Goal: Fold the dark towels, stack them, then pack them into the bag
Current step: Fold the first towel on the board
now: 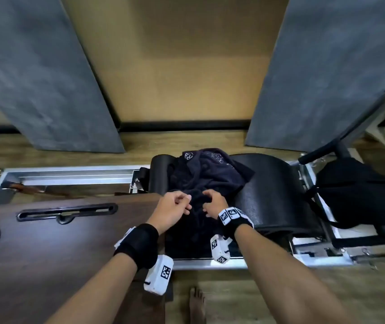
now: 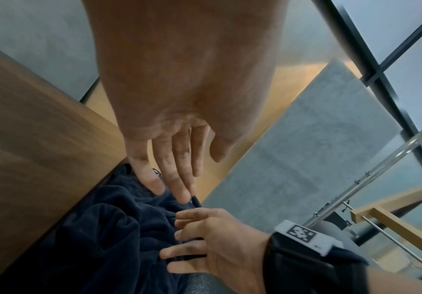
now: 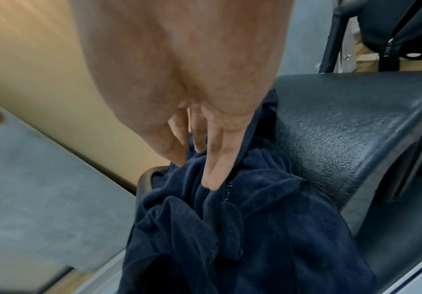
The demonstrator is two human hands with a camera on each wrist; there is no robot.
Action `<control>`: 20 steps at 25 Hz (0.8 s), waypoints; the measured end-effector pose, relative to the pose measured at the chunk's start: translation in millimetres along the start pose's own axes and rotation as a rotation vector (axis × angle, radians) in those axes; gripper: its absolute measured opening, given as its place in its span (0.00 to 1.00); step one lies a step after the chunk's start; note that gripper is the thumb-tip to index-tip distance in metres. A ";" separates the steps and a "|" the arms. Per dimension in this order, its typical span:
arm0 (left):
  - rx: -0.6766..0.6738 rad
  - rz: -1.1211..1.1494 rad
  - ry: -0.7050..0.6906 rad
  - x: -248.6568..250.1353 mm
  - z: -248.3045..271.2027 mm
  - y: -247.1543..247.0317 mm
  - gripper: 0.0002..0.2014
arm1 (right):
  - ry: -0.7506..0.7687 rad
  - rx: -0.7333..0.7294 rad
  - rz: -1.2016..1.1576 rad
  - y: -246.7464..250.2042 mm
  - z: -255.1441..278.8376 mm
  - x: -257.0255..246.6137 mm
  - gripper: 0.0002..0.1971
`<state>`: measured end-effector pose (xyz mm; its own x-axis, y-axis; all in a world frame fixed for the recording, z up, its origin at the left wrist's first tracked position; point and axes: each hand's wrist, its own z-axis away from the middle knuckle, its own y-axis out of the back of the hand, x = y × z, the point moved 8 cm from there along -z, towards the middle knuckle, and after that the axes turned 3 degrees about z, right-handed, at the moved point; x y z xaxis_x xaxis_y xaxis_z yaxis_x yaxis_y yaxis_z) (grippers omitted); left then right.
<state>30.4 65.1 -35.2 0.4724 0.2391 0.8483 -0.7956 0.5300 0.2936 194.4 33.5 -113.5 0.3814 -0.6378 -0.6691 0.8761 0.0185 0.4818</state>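
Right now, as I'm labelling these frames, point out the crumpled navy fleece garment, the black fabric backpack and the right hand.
Crumpled navy fleece garment [image 1: 210,176]: head view, its bunched upper folds.
Black fabric backpack [image 1: 355,195]: head view, middle of its body.
Right hand [image 1: 215,203]: head view, back of the hand, gripping the garment.

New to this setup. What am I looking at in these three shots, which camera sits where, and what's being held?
No robot here: a person wears three cameras. The wide shot comes from the head. The other two look along each wrist, from white boxes strapped there. A navy fleece garment lies crumpled on a black padded arc, with a dark wooden board to its left and a black bag to its right. The right hand grips a fold of the garment. The left hand reaches to it with straight fingers, holding nothing.
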 end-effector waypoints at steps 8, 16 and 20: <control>0.079 0.003 0.056 -1.2 -13.8 11.5 0.12 | 0.087 0.288 0.081 34.9 -48.2 -17.3 0.10; 0.099 -0.048 -0.084 33.9 -18.6 33.4 0.16 | 0.518 0.256 -0.286 104.8 -7.9 -125.3 0.05; 0.007 -0.039 -0.264 76.7 0.4 29.9 0.34 | 0.624 0.229 -0.417 135.3 57.5 -176.7 0.03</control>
<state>42.6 99.0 38.8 0.3882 -0.0028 0.9216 -0.7816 0.5288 0.3309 228.6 104.4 102.5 0.1887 -0.0053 -0.9820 0.9268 -0.3296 0.1799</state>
